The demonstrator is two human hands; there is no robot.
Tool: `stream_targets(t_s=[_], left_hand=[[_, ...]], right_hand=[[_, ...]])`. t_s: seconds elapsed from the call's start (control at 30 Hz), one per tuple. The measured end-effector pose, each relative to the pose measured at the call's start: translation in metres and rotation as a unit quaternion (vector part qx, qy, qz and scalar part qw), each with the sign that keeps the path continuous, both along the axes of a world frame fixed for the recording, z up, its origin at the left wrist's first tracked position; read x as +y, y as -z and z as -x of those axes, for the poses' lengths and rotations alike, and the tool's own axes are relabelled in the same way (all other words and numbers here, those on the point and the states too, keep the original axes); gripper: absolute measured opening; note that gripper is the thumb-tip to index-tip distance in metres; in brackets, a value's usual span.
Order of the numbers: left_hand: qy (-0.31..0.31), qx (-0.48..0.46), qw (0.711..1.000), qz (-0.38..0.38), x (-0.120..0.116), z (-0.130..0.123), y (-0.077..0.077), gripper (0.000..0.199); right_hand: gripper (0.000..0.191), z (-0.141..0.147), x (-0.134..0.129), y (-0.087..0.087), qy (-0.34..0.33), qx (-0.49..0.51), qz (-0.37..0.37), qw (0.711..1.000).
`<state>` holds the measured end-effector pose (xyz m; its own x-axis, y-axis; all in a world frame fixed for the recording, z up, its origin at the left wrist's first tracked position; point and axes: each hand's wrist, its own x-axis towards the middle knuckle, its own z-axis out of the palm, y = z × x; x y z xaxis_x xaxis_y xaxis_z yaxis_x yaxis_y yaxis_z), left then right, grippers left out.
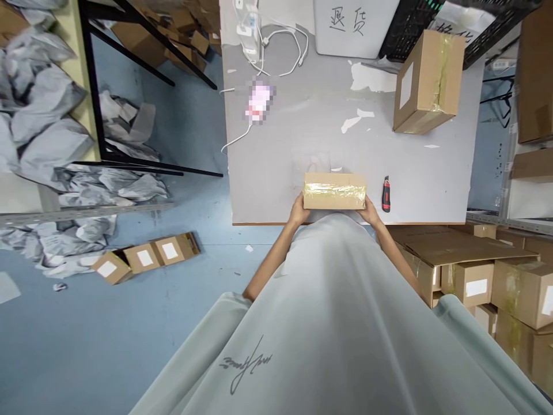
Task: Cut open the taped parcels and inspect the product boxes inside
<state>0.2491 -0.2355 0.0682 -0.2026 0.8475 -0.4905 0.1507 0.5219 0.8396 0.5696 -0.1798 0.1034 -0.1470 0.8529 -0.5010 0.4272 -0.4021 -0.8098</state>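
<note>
A small brown cardboard box [334,191] with shiny yellowish tape along its side is at the table's front edge, close against my shirt. My left hand [299,210] grips its left end, and my right hand [370,211] holds the right end. The fingers of both hands are partly hidden by the box. A red and black utility knife [386,195] lies on the grey table [285,138], just right of my right hand.
A larger taped box [430,83] stands at the table's back right, beside a black crate [410,29]. A phone [259,102], white cables and a power strip [247,31] are at the back left. Stacked boxes [473,279] fill the right side.
</note>
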Motion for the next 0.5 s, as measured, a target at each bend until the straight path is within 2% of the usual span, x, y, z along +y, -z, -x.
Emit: stream_targets(t_s=[0.13, 0.3, 0.4, 0.5], left_hand=[[-0.027, -0.025, 0.999, 0.030, 0.012, -0.009, -0.013, 0.063], [-0.022, -0.066, 0.997, 0.031, 0.016, 0.000, -0.031, 0.055], [-0.006, -0.040, 0.999, 0.016, 0.017, 0.005, -0.039, 0.042], [0.004, 0.003, 1.000, 0.012, 0.021, 0.006, -0.038, 0.042]], right_hand=[[0.082, 0.010, 0.004, -0.008, 0.026, 0.018, 0.009, 0.999], [0.073, -0.002, 0.013, -0.023, 0.031, 0.036, -0.004, 0.999], [0.071, -0.010, 0.021, -0.028, 0.021, -0.010, -0.022, 0.999], [0.075, -0.011, 0.029, -0.023, -0.002, -0.049, -0.025, 0.999]])
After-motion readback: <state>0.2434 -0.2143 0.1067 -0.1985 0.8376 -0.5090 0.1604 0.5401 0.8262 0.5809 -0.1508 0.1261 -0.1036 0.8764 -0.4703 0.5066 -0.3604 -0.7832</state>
